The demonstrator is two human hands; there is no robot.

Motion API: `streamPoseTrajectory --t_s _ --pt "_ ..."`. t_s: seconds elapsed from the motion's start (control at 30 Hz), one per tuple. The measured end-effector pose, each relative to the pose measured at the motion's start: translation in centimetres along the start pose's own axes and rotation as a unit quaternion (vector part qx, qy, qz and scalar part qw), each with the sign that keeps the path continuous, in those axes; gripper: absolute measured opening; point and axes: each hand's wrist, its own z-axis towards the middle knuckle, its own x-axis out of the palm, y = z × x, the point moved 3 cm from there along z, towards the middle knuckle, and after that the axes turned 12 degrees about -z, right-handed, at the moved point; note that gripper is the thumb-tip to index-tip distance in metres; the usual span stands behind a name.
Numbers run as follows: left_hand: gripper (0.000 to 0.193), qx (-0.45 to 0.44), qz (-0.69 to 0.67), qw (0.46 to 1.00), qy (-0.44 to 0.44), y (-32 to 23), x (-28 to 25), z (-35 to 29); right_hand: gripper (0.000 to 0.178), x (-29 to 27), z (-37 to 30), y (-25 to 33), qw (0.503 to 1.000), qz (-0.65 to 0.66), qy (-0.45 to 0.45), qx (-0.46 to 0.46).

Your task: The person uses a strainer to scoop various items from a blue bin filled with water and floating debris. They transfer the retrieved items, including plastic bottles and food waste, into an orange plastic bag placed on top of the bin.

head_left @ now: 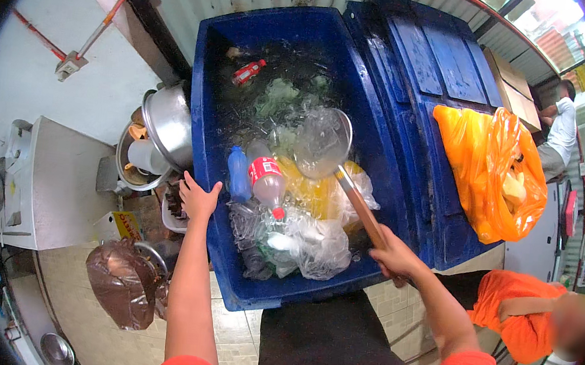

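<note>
My right hand [398,256] is closed around the wooden handle of a round mesh strainer [323,143]. The strainer's bowl is over the middle of a deep blue tub [246,294] of dark water. My left hand [198,198], fingers spread, rests at the tub's left rim and holds nothing. Inside the tub, close to that hand, lie a blue bottle [239,175] and a clear bottle with a red label [266,173]. Crumpled clear plastic bags [325,249] gather at the near end, beside yellow plastic [309,195]. A small red-labelled bottle [248,72] floats at the far end.
Right of the tub is a dark blue lid [422,75] with an orange bag [480,172] on it. Metal pots [170,125] and a brown bag [121,282] stand left. One person in orange [516,313] is at right; another [561,131] is farther back.
</note>
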Motion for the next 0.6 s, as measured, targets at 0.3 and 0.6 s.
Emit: streamPoseTrajectory --t_s 0.3,0.6 --pt "0.084 -0.067 0.072 0.995 -0.022 -2.0 1.1 0.9 0.074 -4.7 -9.1 -1.9 0.936 -0.307 -0.173 0.017" --pt "0.075 -0.047 0.075 0.996 -0.031 -2.2 1.4 1.3 0.069 -10.3 -2.5 2.9 0.871 -0.334 -0.341 -0.113"
